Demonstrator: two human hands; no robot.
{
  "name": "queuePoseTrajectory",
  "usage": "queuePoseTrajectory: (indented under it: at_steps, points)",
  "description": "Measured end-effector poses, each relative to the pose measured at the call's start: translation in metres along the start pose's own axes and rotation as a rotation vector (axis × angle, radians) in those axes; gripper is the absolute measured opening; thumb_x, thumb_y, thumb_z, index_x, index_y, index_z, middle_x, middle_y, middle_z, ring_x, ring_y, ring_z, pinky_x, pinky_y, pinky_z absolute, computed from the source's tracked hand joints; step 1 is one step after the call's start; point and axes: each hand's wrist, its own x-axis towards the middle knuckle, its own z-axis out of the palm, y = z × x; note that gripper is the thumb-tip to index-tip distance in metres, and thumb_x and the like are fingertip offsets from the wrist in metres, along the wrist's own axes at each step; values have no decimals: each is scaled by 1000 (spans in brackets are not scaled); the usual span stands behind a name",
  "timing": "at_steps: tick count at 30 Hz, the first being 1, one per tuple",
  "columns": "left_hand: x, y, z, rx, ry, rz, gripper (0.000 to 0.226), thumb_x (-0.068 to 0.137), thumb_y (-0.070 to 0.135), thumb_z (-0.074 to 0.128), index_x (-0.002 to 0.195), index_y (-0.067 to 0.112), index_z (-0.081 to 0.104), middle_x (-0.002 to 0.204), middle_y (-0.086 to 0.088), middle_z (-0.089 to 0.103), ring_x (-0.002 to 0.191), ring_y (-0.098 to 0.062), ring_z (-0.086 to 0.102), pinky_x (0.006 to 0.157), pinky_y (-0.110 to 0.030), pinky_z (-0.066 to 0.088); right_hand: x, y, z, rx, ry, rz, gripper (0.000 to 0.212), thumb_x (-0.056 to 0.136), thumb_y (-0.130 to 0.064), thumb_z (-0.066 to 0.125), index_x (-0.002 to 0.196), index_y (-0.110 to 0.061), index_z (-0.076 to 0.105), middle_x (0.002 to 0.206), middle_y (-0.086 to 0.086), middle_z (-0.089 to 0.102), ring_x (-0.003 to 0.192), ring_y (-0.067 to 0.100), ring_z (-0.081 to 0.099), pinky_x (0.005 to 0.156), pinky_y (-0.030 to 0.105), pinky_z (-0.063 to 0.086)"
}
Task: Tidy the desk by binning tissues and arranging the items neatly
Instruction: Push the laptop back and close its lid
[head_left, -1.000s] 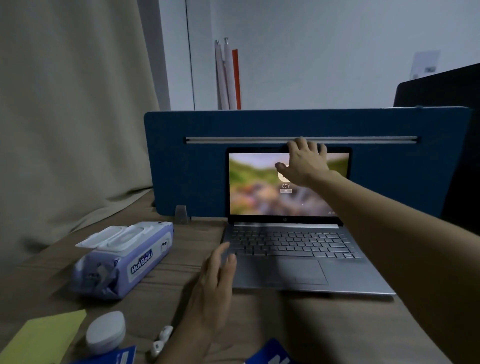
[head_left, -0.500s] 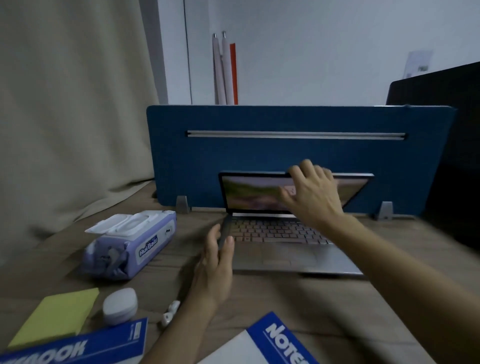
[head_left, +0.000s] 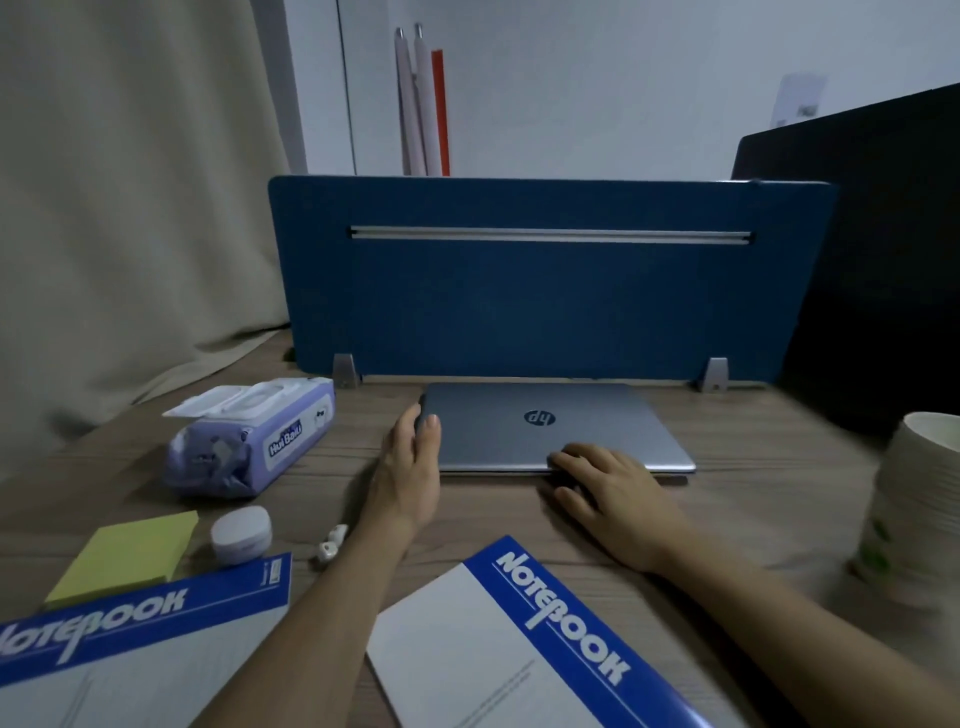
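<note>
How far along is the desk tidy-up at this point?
Done: the laptop is shut. In hand: left hand on its left edge, right hand at its front edge. Left: two notebooks, sticky notes, earbuds and wipes pack lie scattered. No loose tissues visible.

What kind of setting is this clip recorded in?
Most likely an office workstation or study desk. A blue desk divider panel stands along the back edge, a closed HP laptop lies before it, and two notebooks lie on the wooden desk.

Dim rm — beige curtain (head_left: 130, 208), white wall (head_left: 597, 88).
</note>
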Motion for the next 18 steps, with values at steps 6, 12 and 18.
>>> queuePoseTrajectory:
  at_steps: [6,12,18]
  points:
    - [0,2,1,70,-33,26,53,100,54,28,145,30,39,153,-5,36,131,-26,46,94,-28,29,0,-2,-4,54,-5,20,50,98,-49,41,144,-29,44,148,-2,45,133,19,41,113,37,32]
    - [-8,7,-8,113,-37,8,53,100,55,28,143,28,41,151,-8,38,127,-29,48,89,-29,28,-15,-9,-12,224,-42,58,49,99,-45,45,143,-23,47,150,-1,42,136,17,39,111,28,28]
    - [-27,24,-20,211,-145,37,60,97,61,24,145,26,38,155,-6,31,130,-29,46,93,-35,31,-51,-29,-28,380,-68,92,42,97,-45,47,131,-23,59,136,-5,58,120,11,54,100,26,40]
